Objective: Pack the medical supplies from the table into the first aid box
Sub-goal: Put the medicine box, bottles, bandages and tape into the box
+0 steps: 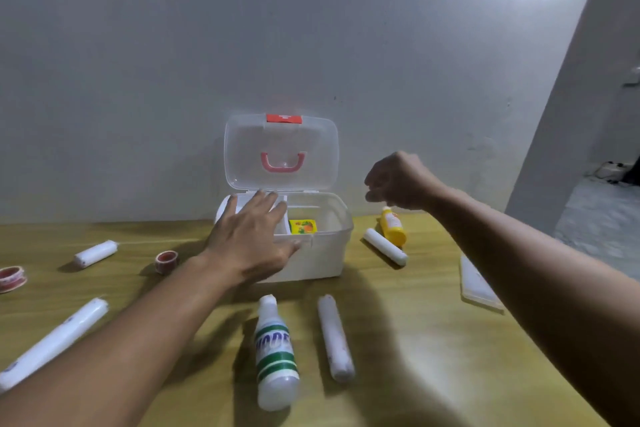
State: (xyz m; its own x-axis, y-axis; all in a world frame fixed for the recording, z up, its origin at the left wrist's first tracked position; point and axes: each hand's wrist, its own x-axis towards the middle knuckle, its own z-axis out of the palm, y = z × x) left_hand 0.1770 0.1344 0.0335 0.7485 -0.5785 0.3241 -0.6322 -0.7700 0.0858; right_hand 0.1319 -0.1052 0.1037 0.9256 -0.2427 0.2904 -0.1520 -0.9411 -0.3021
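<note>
The white first aid box (330, 246) stands at the table's back with its clear lid (311, 152) raised against the wall. A yellow packet (303, 227) lies inside it. My left hand (251, 239) rests flat on the box's left front rim, fingers spread, holding nothing. My right hand (398, 180) hovers to the right of the box, above a yellow bottle (393, 226), fingers loosely curled and empty. Around the box lie white bandage rolls (385, 247) (335, 336) (95, 253) (55, 340), a white bottle with green stripes (275, 354), and two red tape rolls (167, 261) (12, 278).
The wooden table (415, 340) runs up to a grey wall right behind the box. A flat clear plastic tray (478, 282) lies near the table's right edge, partly behind my right forearm. Beyond that edge is the floor of a passage.
</note>
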